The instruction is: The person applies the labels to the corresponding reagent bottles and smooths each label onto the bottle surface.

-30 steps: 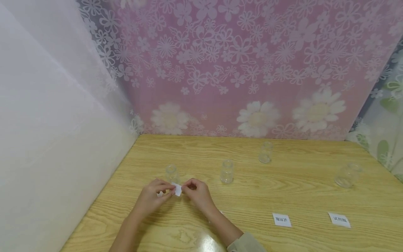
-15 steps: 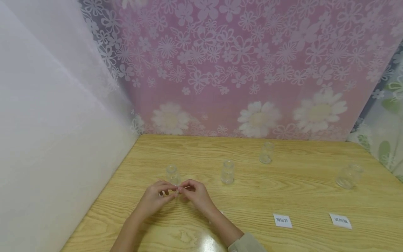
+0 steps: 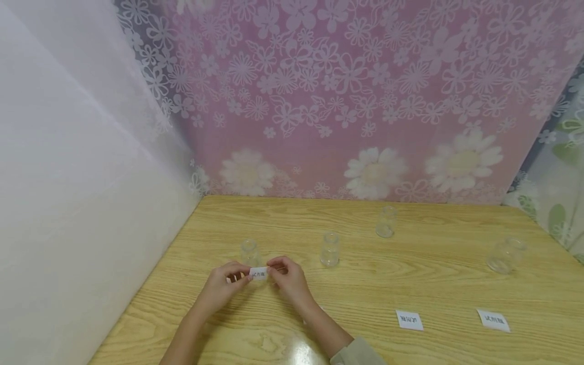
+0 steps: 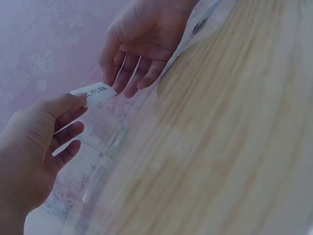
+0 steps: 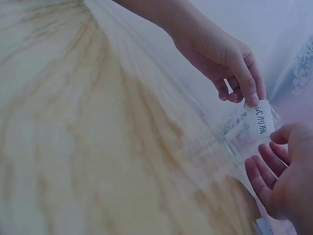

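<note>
A small white paper label (image 3: pixel 258 274) with printed black characters is stretched between both hands, its text facing the head camera. My left hand (image 3: pixel 221 284) pinches the label's left end between thumb and forefinger. At the other end, the right hand (image 3: pixel 290 282) grips it by the corner. In the right wrist view the characters on the label (image 5: pixel 261 120) read clearly, with thumb and fingertips at its edges. Just behind it stands a clear glass bottle (image 3: pixel 249 248), whose lower part the label and fingers hide.
More clear glass bottles stand on the wood-grain table: one (image 3: pixel 329 251) right of the hands, one (image 3: pixel 386 223) farther back, one (image 3: pixel 505 256) at far right. Two printed labels (image 3: pixel 409 320) (image 3: pixel 493 320) lie at front right. The right forearm partly covers another white piece (image 3: pixel 322 307).
The label has turned from plain side, through edge-on, to its printed side facing the head camera. The right hand came to the left fingertips, then drew slightly right. Bottles stay put.
</note>
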`<state>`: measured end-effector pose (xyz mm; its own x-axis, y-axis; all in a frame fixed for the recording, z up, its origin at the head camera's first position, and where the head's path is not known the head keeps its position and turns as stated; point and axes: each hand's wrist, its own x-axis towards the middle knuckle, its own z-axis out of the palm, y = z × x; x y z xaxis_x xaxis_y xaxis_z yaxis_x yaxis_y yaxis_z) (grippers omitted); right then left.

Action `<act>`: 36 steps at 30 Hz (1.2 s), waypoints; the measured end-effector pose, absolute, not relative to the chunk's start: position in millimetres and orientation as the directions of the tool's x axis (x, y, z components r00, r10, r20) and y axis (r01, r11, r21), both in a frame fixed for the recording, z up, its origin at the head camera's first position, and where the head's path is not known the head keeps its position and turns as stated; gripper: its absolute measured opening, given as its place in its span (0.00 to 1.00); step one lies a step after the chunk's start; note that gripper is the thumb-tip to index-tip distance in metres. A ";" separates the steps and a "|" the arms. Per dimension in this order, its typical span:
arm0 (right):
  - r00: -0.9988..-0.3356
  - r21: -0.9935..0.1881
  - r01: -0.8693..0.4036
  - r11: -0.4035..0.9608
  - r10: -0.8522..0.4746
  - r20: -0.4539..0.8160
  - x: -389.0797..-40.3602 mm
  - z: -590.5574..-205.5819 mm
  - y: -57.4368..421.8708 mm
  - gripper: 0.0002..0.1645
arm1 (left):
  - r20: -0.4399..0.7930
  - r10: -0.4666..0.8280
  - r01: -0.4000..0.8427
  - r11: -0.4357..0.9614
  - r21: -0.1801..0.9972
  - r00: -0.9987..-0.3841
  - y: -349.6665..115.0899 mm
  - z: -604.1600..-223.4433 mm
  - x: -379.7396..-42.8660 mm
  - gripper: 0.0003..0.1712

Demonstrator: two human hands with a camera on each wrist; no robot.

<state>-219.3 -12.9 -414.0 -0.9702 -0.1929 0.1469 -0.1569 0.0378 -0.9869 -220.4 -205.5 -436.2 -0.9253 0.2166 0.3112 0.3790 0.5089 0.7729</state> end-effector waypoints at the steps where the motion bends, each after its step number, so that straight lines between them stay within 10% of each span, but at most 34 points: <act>1: -0.968 -0.986 -0.161 0.037 -0.198 0.151 -219.2 -413.8 -13.3 0.09 | 0.313 0.214 0.379 0.509 0.773 -0.925 -205.7 -435.9 -220.3 0.05; 36: -0.948 -0.925 -0.276 0.262 -0.233 0.217 -245.2 -435.0 -26.1 0.05 | 0.355 -0.025 0.274 0.584 0.764 -0.935 -209.3 -440.0 -226.3 0.04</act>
<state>-245.2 -26.1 -435.0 -0.9480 -0.2329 0.2171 -0.2761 0.2619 -0.9248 -226.3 -209.3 -440.0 -0.9346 -0.0247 0.3548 0.2745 0.5842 0.7637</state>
